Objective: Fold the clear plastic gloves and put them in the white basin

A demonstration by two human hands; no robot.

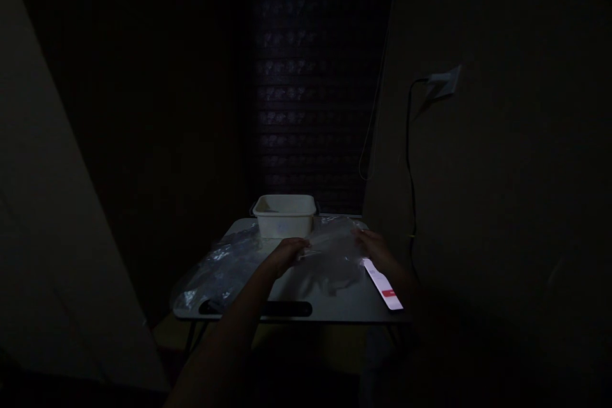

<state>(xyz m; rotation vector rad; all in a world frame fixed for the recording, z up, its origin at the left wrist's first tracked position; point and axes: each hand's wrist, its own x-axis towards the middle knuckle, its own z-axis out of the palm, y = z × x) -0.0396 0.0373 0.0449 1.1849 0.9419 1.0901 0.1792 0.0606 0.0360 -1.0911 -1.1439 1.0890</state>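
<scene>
In dim light, a clear plastic bag (pixel 335 248) is stretched between my two hands over a small folding table (pixel 291 287). My left hand (pixel 288 254) is closed on the bag's left edge. On the opposite edge, my right hand (pixel 373 246) pinches the film, though its fingers are dark and partly hidden. A pile of clear plastic bags (pixel 220 268) lies on the table's left side, beside my left forearm. Just behind my left hand stands a white plastic tub (pixel 287 223); its contents are too dark to make out.
A phone with a lit screen (pixel 383 285) lies at the table's right edge, below my right hand. The tabletop has a dark slot (pixel 287 309) near its front. A black cable (pixel 410 159) hangs from a wall outlet (pixel 445 81) at right. Dark blinds (pixel 306 89) cover the back.
</scene>
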